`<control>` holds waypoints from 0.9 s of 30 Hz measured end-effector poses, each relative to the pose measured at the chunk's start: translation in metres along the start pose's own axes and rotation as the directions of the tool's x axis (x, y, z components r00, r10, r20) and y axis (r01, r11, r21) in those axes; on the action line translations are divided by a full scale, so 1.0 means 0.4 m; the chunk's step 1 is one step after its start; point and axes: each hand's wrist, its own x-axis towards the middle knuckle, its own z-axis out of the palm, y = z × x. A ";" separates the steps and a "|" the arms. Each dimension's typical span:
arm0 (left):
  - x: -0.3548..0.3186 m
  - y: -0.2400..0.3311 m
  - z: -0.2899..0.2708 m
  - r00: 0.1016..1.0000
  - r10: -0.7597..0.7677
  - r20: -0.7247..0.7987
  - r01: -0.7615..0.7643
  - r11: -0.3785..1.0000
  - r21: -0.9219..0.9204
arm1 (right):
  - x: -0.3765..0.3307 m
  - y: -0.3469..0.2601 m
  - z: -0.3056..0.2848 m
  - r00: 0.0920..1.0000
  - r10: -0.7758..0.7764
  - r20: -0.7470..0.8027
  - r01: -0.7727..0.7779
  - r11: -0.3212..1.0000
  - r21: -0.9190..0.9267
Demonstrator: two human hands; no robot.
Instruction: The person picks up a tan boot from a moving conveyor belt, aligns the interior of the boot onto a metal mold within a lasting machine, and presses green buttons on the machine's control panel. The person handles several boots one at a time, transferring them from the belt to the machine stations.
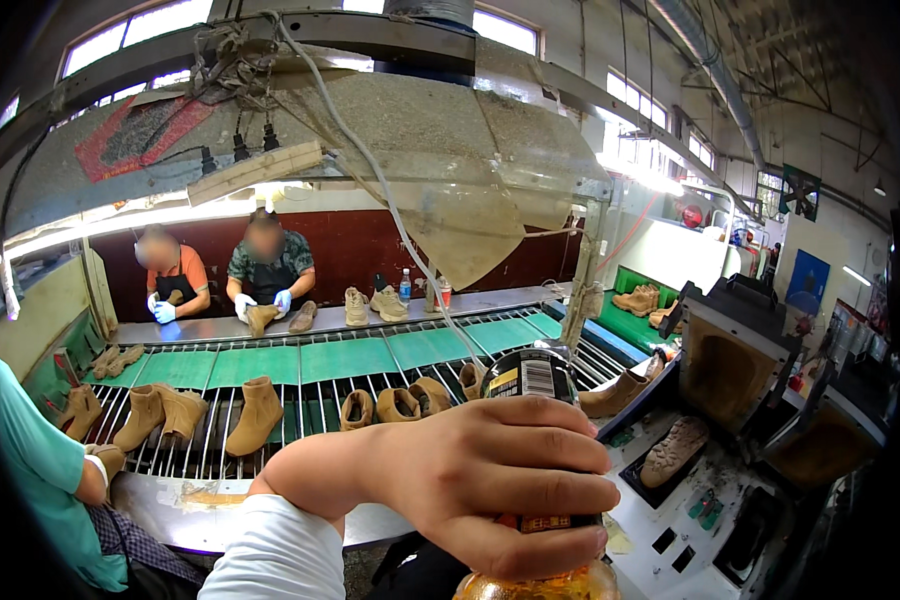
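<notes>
My left hand (490,485) reaches in from the lower edge in a white sleeve and is closed round a plastic bottle (535,375). The bottle has a dark wrap-around label with a barcode, and amber contents show below my fingers. My thumb is hidden. My right hand does not appear. Just beyond the bottle lies a roller conveyor (315,425) of metal bars, with tan ankle boots (255,415) and several other tan shoes on it. To the right of the bottle, a beige shoe sole (675,450) lies in a dark recess of a machine.
Two people wearing gloves (282,300) handle shoes across the conveyor. A person in a teal shirt (45,480) sits close on my left. The machine's raised, open lids (735,360) stand at right. A grey cable (370,160) hangs in front. A green bin (625,295) holds tan shoes.
</notes>
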 end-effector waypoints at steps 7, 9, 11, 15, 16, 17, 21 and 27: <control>-0.006 0.003 0.005 1.000 -0.006 -0.008 0.006 1.000 0.008 | -0.002 0.006 0.002 1.000 0.000 -0.010 0.000 1.000 -0.019; -0.008 0.004 0.000 1.000 -0.010 0.011 0.010 1.000 0.011 | -0.008 0.008 0.013 1.000 -0.002 -0.027 0.001 0.999 -0.039; -0.014 0.006 0.002 0.999 -0.029 0.016 0.029 1.000 -0.009 | -0.016 0.004 0.037 0.998 -0.007 -0.062 0.002 0.997 -0.077; -0.055 0.009 0.019 0.995 -0.096 -0.022 0.094 0.993 -0.071 | -0.059 -0.064 0.139 0.989 -0.141 -0.054 0.111 0.920 -0.376; -0.064 0.010 0.022 0.994 -0.105 -0.017 0.103 0.992 -0.079 | -0.064 -0.090 0.167 0.981 -0.192 0.019 0.184 0.901 -0.393; -0.074 0.011 0.025 0.993 -0.116 -0.011 0.114 0.990 -0.084 | -0.073 -0.126 0.200 0.967 -0.249 0.046 0.235 0.816 -0.528; -0.124 0.032 0.046 0.978 -0.210 -0.021 0.202 0.960 -0.192 | -0.152 -0.265 0.440 0.816 -0.469 0.338 0.574 0.587 -0.571; -0.264 0.052 0.131 0.909 -0.415 -0.037 0.366 0.838 -0.404 | -0.282 -0.353 0.708 0.538 -0.524 0.660 0.823 0.156 -0.546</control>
